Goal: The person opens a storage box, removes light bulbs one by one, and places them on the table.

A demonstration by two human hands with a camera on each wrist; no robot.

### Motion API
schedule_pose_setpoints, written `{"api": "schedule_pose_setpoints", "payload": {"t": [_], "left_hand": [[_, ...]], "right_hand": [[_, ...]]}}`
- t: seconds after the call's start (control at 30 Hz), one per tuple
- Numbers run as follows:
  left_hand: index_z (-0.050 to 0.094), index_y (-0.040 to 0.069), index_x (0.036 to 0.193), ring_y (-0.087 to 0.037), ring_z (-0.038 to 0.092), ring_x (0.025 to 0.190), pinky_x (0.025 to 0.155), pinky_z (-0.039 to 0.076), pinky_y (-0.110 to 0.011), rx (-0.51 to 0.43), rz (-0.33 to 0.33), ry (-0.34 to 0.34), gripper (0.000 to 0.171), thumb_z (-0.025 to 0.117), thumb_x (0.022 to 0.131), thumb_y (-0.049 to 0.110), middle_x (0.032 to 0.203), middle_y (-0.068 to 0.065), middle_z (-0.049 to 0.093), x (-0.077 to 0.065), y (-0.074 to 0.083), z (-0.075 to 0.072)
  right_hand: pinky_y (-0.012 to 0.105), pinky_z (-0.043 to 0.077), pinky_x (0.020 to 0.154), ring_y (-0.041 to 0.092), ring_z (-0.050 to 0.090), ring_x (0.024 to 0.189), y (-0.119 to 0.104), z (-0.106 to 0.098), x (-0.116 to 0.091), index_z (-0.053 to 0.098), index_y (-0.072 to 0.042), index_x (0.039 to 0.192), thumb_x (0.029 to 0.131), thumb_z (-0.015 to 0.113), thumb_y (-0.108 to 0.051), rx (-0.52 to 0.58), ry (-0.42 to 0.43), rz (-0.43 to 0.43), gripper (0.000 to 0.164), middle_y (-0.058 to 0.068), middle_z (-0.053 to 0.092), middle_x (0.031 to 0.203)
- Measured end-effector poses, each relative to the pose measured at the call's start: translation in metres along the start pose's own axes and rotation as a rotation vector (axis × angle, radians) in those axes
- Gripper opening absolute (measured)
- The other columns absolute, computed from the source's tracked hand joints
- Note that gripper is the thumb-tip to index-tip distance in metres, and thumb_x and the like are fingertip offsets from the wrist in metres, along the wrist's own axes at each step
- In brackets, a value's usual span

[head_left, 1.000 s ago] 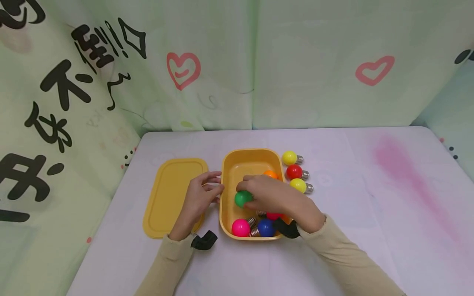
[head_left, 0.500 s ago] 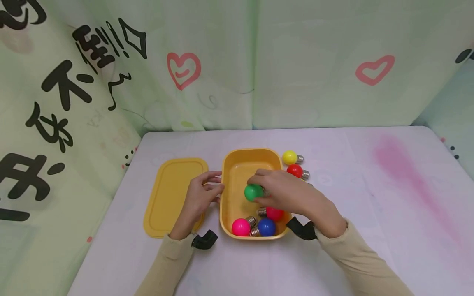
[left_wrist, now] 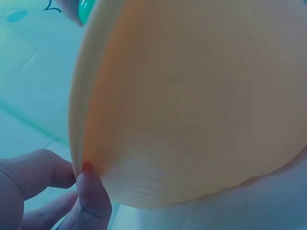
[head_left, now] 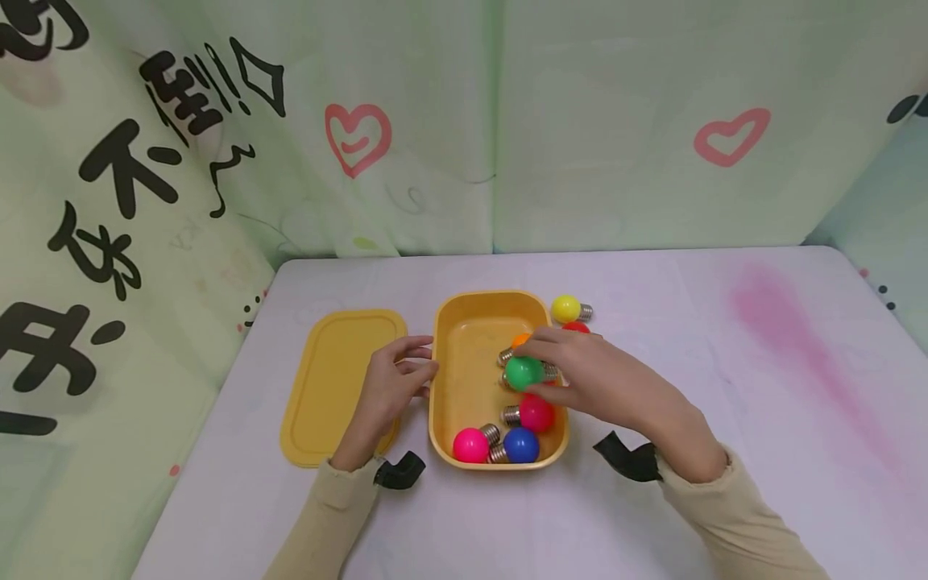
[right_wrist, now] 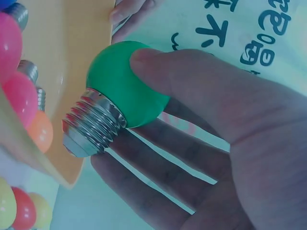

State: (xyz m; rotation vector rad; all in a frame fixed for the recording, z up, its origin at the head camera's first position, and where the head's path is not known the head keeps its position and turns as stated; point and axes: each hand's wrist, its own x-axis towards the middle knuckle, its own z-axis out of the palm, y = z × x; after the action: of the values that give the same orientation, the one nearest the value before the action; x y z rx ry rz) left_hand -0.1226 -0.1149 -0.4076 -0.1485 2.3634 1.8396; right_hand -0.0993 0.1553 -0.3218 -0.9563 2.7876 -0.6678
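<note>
A green light bulb (head_left: 524, 373) with a silver screw base is held in my right hand (head_left: 605, 379), above the right part of the yellow plastic box (head_left: 467, 326). Thumb and fingers grip its round glass in the right wrist view, where the screw base (right_wrist: 93, 122) sticks out. My left hand (head_left: 387, 391) pinches the box's left rim between thumb and finger, as the left wrist view shows. Inside the box lie a pink bulb (head_left: 470, 445), a blue bulb (head_left: 522, 445), a rose-red bulb (head_left: 537, 412) and an orange bulb (head_left: 519, 341). The right hand partly hides others.
A flat yellow lid (head_left: 312, 395) lies left of the box, partly behind my left hand. Right of the box are a yellow bulb (head_left: 566, 308) and a mostly hidden red bulb (head_left: 577, 326). Another yellow bulb (right_wrist: 41, 210) shows beside them in the right wrist view.
My right hand has moved right and slightly away from me with the green bulb, over the box's right side. The left hand has stayed at the rim.
</note>
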Motion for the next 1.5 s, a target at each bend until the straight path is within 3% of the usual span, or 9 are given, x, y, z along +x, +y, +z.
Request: {"api": "schedule_pose_setpoints", "payload": {"t": [0.17, 0.4, 0.83, 1.17, 1.5], "left_hand": [[0.064, 0.008, 0.128, -0.021, 0.067, 0.081, 0.064, 0.061, -0.030, -0.004, -0.003, 0.000, 0.041, 0.071, 0.088, 0.005, 0.111, -0.014, 0.065, 0.000, -0.001, 0.000], [0.064, 0.008, 0.127, -0.023, 0.068, 0.083, 0.064, 0.061, -0.030, -0.007, -0.003, 0.006, 0.040, 0.071, 0.088, 0.005, 0.111, -0.013, 0.065, 0.000, -0.001, 0.001], [0.063, 0.007, 0.129, -0.024, 0.068, 0.085, 0.064, 0.061, -0.030, 0.001, -0.003, 0.008, 0.041, 0.070, 0.089, 0.006, 0.112, -0.013, 0.065, 0.000, -0.001, 0.001], [0.063, 0.008, 0.128, -0.026, 0.069, 0.087, 0.064, 0.060, -0.028, 0.011, -0.012, 0.012, 0.041, 0.071, 0.088, 0.007, 0.113, -0.013, 0.066, 0.000, -0.001, 0.003], [0.064, 0.008, 0.127, -0.024, 0.068, 0.083, 0.064, 0.060, -0.028, 0.025, -0.005, 0.021, 0.040, 0.071, 0.088, 0.007, 0.111, -0.012, 0.066, -0.001, 0.001, 0.002]], "right_hand": [[0.029, 0.058, 0.079, 0.013, 0.062, 0.088, 0.008, -0.003, -0.011, 0.070, -0.013, 0.114, 0.082, 0.081, -0.014, 0.014, 0.029, 0.001, 0.034, -0.004, 0.062, 0.104], [0.034, 0.059, 0.081, 0.015, 0.064, 0.092, 0.019, -0.006, -0.025, 0.069, -0.014, 0.113, 0.081, 0.082, -0.015, -0.007, 0.057, 0.025, 0.035, -0.003, 0.063, 0.107], [0.035, 0.060, 0.080, 0.015, 0.064, 0.093, 0.036, -0.006, -0.040, 0.069, -0.012, 0.118, 0.081, 0.082, -0.019, -0.030, 0.049, 0.115, 0.040, -0.001, 0.065, 0.111], [0.035, 0.061, 0.076, 0.013, 0.061, 0.086, 0.050, 0.008, -0.049, 0.069, -0.009, 0.117, 0.079, 0.084, -0.020, -0.052, 0.023, 0.161, 0.042, 0.002, 0.065, 0.107], [0.038, 0.061, 0.078, 0.018, 0.062, 0.090, 0.059, 0.020, -0.049, 0.069, -0.008, 0.118, 0.077, 0.085, -0.020, -0.040, 0.003, 0.198, 0.045, 0.005, 0.065, 0.107]]}}
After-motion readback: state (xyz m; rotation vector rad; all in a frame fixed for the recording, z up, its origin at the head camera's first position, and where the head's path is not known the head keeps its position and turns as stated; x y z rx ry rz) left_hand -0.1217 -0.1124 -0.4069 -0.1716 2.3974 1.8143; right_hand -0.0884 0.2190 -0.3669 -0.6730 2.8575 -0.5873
